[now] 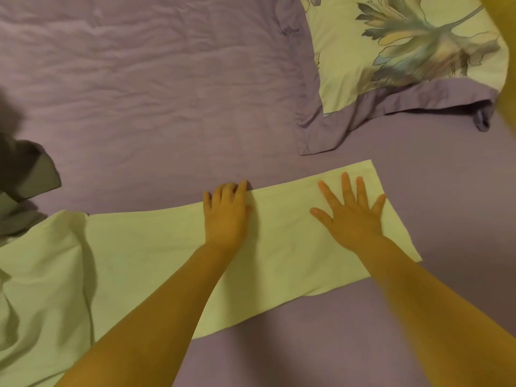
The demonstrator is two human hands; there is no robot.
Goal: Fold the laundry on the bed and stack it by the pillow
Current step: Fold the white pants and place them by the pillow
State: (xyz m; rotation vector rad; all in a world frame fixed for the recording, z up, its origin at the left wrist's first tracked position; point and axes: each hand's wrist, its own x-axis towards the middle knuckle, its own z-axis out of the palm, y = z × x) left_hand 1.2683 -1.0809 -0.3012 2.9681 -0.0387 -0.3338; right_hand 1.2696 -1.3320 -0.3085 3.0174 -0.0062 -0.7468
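A pale yellow-green cloth (156, 247) lies as a long folded strip across the purple bed, its left end bunched and rumpled. My left hand (226, 213) rests on the strip's far edge near the middle, fingertips curled over that edge. My right hand (353, 212) lies flat on the strip's right end with fingers spread. The pillow (413, 51), cream with a large flower print and a purple border, sits at the far right of the bed.
The purple bed sheet (156, 88) is wrinkled at the far left and smoother near me. A dark grey garment (25, 174) lies crumpled at the left edge. A blurred yellow shape (506, 65) runs down the right edge.
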